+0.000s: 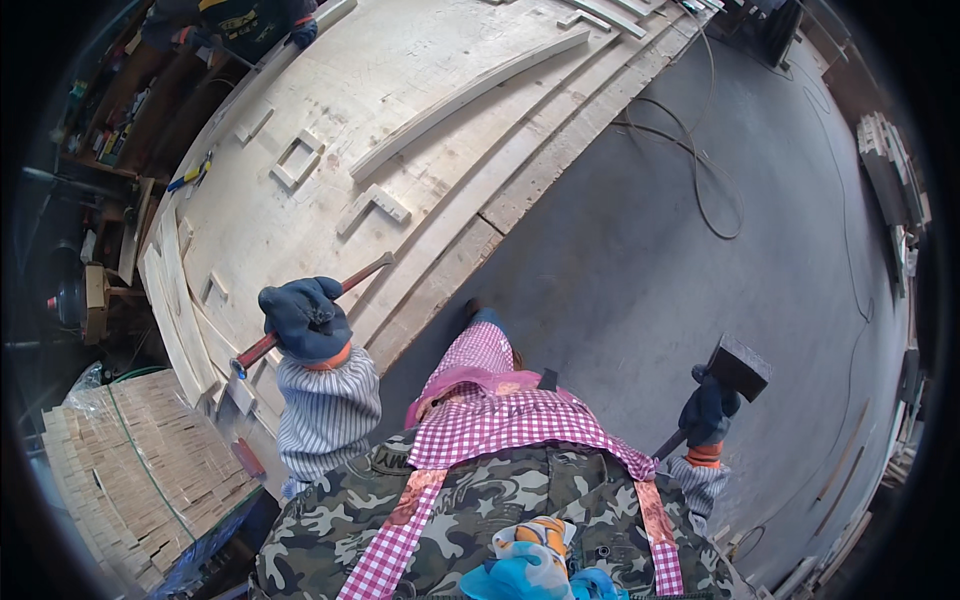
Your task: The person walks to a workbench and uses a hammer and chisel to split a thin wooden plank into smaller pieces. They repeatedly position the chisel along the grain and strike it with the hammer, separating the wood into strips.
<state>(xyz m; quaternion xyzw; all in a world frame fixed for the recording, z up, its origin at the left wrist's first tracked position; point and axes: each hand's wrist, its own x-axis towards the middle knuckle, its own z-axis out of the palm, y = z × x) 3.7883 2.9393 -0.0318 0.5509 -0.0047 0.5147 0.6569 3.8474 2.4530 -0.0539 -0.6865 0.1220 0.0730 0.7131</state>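
My left hand [308, 318], in a dark glove with an orange cuff, is closed around a reddish chisel [362, 274]. The chisel slants over the near edge of the plywood worktable [350, 80], its flat tip pointing away to the right and its capped butt end toward the left. Out to my right, above the grey floor, my gloved right hand [708, 410] grips a hammer [740, 368] with a dark, blocky head. Beyond the chisel tip lies an L-shaped wooden piece [376, 208]. A small rectangular wooden frame [298, 161] rests farther back on the table.
A long curved wooden strip [470, 103] lies across the table. Stacked wood blocks [150, 470] stand at the lower left. A cable [692, 150] loops over the floor at the right. Another person [245, 25] stands by the table's far left side. Boards [890, 165] are piled at the right.
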